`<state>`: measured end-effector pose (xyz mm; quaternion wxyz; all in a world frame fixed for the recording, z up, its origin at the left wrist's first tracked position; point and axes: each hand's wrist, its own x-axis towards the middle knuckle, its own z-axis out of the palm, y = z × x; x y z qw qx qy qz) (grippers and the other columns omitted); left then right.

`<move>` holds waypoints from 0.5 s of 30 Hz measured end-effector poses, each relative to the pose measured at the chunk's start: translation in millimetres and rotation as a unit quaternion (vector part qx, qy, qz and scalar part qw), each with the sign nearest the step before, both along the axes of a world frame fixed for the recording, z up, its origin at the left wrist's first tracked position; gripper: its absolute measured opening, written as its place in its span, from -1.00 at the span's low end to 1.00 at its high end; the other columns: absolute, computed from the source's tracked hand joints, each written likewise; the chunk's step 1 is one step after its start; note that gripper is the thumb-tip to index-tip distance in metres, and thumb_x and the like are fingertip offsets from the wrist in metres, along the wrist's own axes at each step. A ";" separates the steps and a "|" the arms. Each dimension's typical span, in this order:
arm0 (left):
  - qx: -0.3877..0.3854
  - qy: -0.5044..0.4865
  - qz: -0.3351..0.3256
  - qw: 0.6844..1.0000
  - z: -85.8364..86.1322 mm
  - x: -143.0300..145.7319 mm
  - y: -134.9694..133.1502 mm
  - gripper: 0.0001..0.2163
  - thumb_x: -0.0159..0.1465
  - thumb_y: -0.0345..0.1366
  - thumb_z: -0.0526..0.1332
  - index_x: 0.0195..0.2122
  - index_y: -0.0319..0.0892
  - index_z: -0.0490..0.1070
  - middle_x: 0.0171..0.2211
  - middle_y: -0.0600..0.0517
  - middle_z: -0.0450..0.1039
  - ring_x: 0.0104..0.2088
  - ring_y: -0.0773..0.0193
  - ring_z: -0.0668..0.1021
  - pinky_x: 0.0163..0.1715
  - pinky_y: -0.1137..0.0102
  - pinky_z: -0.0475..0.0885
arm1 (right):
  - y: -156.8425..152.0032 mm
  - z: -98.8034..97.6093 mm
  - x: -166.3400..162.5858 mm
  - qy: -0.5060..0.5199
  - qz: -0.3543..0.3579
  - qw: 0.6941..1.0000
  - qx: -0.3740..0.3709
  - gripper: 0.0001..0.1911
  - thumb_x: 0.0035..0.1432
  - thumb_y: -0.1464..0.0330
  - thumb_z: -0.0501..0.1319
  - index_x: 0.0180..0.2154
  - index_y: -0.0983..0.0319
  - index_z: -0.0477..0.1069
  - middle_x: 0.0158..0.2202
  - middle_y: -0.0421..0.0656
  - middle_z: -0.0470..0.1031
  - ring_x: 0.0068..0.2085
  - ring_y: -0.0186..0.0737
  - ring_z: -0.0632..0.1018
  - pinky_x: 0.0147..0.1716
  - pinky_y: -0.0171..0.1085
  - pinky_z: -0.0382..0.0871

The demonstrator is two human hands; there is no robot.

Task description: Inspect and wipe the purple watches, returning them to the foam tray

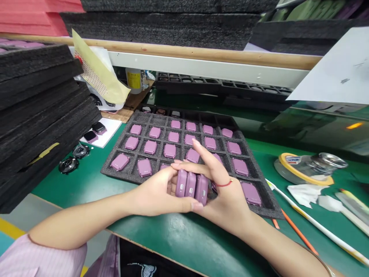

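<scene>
Three purple smartwatch cases stand side by side in a row between my two hands, over the near edge of a black foam tray. My left hand closes on them from the left, its thumb lying along their lower front. From the right my right hand cups them, with its index finger raised and pointing forward. Small oval openings show on the sides of the cases facing me. The foam tray holds rows of similar purple cases, one per compartment; my hands hide some of its near compartments.
Stacked black foam trays rise at left. Two dark-screened watches lie on white paper near round black parts. At right are a glass jar, a white stick, an orange stick and crumpled tissue. A shelf crosses above.
</scene>
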<state>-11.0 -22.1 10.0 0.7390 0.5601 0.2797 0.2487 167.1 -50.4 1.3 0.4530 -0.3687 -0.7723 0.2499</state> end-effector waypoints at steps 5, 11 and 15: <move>-0.027 -0.020 -0.013 0.999 -0.1 1.0 -3.9 -0.51 0.03 -0.37 0.51 -0.03 -0.18 0.42 -0.18 -0.04 0.58 -0.08 0.12 0.63 0.01 0.17 0.51 | -1.9 -0.5 1.7 0.024 -0.017 1.000 -0.008 0.11 0.03 0.40 0.50 0.43 -0.02 -0.08 0.26 -0.13 0.45 0.10 -0.13 0.62 0.15 -0.21 0.55; -0.056 -0.016 -0.002 0.998 1.7 1.2 -3.4 -0.48 -0.07 -0.49 0.55 -0.07 -0.17 0.49 -0.20 0.00 0.64 -0.11 0.14 0.67 -0.05 0.24 0.56 | -1.1 -4.3 1.2 0.036 -0.011 0.999 0.004 0.10 0.01 0.38 0.52 0.43 0.02 -0.03 0.23 -0.09 0.48 0.10 -0.09 0.62 0.16 -0.17 0.55; -0.062 -0.022 0.003 0.998 2.9 1.7 -3.6 -0.47 -0.14 -0.49 0.58 -0.12 -0.18 0.51 -0.28 0.04 0.63 -0.18 0.18 0.68 -0.09 0.28 0.57 | -1.4 -3.3 1.7 0.028 -0.007 1.000 0.009 0.04 0.04 0.36 0.51 0.42 0.09 0.01 0.11 -0.06 0.58 0.12 -0.03 0.60 0.16 -0.12 0.56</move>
